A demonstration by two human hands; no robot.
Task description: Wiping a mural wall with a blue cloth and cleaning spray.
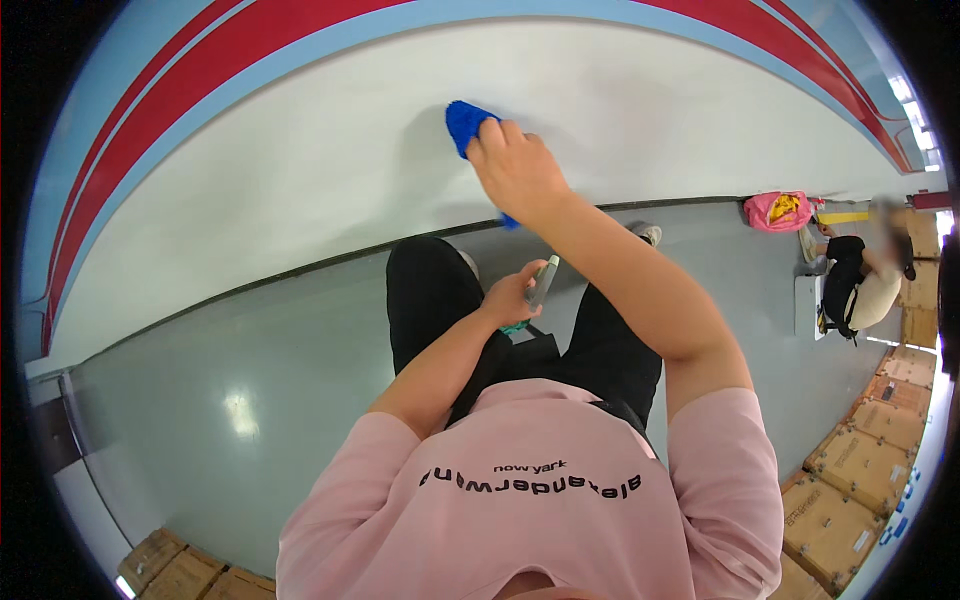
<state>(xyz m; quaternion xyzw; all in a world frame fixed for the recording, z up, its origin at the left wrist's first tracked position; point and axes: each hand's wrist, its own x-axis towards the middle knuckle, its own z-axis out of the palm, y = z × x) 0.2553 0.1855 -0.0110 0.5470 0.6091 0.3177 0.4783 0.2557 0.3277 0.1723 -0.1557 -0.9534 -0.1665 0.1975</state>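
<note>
Upper centre of frame: right hand [515,170] presses a blue cloth [463,122] flat against the white wall [300,170]. Cloth sticks out up and left past the fingers [490,132], which lie close together over it; a small blue corner also shows below the wrist. Cloth is bright blue, fuzzy-looking, bunched. Centre of frame: left hand [512,296] is curled shut around a slim grey bottle-like object [543,280], its top pointing up and right beyond the fingers; a bit of green shows beneath the hand, too small to tell what. Wall carries red and light-blue stripes at the top. Grey floor [230,400] below. Cardboard boxes [860,465] at lower right; another person [860,285] crouches at right edge beside a pink bag [778,211].
</note>
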